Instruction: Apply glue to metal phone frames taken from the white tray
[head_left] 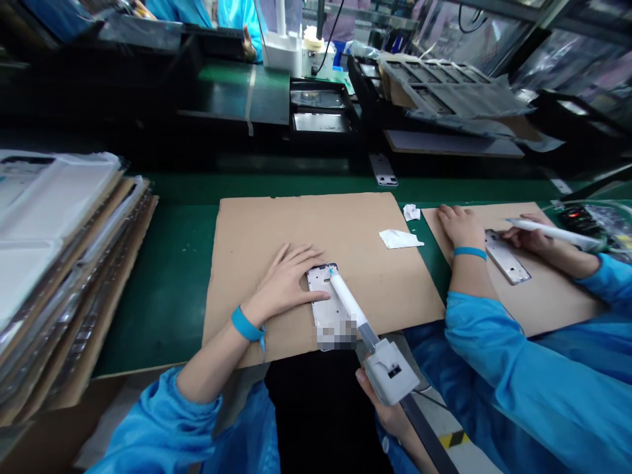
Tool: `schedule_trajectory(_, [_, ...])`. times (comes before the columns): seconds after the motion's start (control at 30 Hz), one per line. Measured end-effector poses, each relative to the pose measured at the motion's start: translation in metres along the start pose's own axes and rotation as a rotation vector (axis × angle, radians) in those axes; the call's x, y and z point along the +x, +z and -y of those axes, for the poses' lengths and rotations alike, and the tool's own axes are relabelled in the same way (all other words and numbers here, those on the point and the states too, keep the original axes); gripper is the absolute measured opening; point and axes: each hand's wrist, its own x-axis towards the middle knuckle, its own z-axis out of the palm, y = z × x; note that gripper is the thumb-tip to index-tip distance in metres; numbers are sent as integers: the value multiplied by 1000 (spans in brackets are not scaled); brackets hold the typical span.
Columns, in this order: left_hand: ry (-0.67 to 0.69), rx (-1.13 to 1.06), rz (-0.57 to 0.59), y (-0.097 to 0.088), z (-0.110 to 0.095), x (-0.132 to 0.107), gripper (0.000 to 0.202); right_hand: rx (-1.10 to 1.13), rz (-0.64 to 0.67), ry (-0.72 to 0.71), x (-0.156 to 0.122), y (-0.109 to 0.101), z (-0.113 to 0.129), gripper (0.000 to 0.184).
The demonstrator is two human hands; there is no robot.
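Note:
A silver phone frame (326,304) lies on a brown cardboard sheet (276,230) in front of me. My left hand (285,279) rests flat on the cardboard, its fingers pressing the frame's left edge. My right hand (388,413) grips a white dispensing tool (375,349) from below. The tool's syringe tip touches the frame near its top edge. A blue band circles my left wrist.
A stack of white trays and cardboard (59,263) stands at my left. Two white wipes (399,238) lie on the cardboard's right side. A co-worker in blue sleeves (518,355) at my right handles another frame (506,257). A green belt (168,276) runs underneath; another frame (383,170) lies on it.

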Motion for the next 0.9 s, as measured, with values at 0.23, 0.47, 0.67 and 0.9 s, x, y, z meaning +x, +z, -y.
schedule_trajectory(0.23, [-13,0,8,0,-1,1,88,61,47,-16,13,-3,13,75])
schedule_trajectory(0.47, [4,1,-6,-1,0,0,88,57,53,-15,13,2,11,76])
schedule_trajectory(0.67, [-4,0,0,-2,-1,0,89,61,67,-18,12,-3,12,78])
schedule_trajectory(0.9, [-1,9,4,0,0,0,85,97,94,-9,6,-5,15,80])
